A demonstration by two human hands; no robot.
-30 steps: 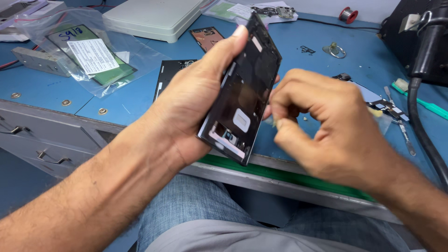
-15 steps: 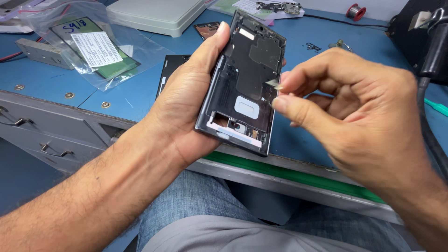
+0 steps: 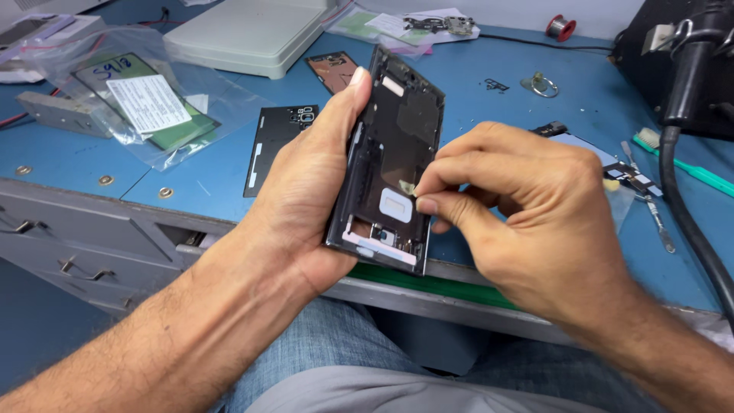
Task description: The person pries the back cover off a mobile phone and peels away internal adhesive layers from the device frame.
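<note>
Your left hand [image 3: 306,191] clamps the thin, stripped black phone frame [image 3: 390,160] by its long edges, above the counter edge; keep it there, it's light but flexes. Your right hand [image 3: 527,222] pinches a tiny, fragile part [image 3: 409,188] against its middle.

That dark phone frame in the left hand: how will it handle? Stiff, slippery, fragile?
The phone frame looks fairly stiff: the left hand holds it by its edges and it stays flat. Probably light, since it is a thin, gutted shell. Likely fragile inside, with small exposed parts where the right hand pinches. Smooth edges may slip.
</note>
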